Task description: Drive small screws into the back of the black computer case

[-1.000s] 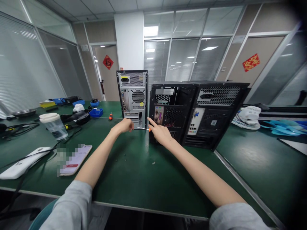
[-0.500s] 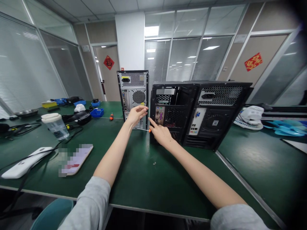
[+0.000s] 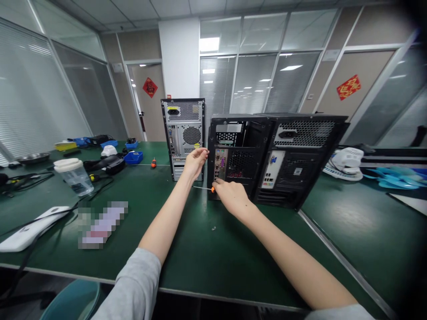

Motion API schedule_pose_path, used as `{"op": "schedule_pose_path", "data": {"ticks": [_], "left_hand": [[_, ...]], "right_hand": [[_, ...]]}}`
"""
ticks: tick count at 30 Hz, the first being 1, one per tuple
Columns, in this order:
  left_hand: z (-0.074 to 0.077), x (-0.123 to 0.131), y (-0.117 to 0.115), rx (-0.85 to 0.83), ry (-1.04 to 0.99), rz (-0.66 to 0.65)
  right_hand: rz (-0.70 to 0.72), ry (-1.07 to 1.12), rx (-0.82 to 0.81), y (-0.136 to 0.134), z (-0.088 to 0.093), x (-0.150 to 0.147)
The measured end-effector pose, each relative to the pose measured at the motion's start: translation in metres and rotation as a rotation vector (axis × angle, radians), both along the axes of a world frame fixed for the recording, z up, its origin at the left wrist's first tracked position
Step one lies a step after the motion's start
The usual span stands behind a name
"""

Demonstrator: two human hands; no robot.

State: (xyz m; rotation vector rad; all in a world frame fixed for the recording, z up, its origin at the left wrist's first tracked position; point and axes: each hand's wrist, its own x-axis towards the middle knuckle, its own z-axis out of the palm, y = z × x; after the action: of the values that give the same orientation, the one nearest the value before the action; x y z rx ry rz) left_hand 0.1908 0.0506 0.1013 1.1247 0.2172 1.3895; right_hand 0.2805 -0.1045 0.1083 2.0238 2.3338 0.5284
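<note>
Fingers of the right hand (image 3: 233, 198) pinch a small screwdriver (image 3: 204, 188) low on the green table (image 3: 187, 253), while the left hand (image 3: 195, 161), loosely curled, steadies the open black case (image 3: 240, 155)

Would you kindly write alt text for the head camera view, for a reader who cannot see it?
Two bare arms reach across a green table: the right hand holds a small orange-handled screwdriver low by an open black computer case, and the left hand rests at its upper edge. A silver case stands behind.
</note>
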Motion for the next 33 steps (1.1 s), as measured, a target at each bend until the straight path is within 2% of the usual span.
{"op": "schedule_pose_path", "data": {"ticks": [5, 10, 12, 15, 19, 24, 33], "left_hand": [[-0.001, -0.001, 0.000, -0.015, -0.002, -0.023], [-0.005, 0.000, 0.002, -0.030, -0.009, -0.029], [-0.006, 0.000, 0.003, -0.031, -0.018, -0.041], [-0.006, 0.000, 0.004, -0.038, -0.026, -0.056], [-0.006, 0.000, 0.003, -0.082, -0.057, -0.065], [-0.004, -0.002, 0.002, -0.098, -0.071, -0.072], [-0.001, -0.002, -0.001, -0.081, -0.053, -0.060]], "right_hand": [[-0.031, 0.077, -0.003, -0.022, 0.023, 0.009], [0.162, 0.286, -0.063, -0.029, 0.033, 0.022], [0.178, 0.352, 0.030, -0.029, 0.035, 0.024], [0.102, 0.408, 0.277, -0.027, 0.036, 0.024], [0.027, 0.355, 0.493, -0.026, 0.037, 0.024], [0.016, 0.280, 0.565, -0.025, 0.035, 0.024], [0.008, 0.228, 0.585, -0.018, 0.031, 0.022]]}}
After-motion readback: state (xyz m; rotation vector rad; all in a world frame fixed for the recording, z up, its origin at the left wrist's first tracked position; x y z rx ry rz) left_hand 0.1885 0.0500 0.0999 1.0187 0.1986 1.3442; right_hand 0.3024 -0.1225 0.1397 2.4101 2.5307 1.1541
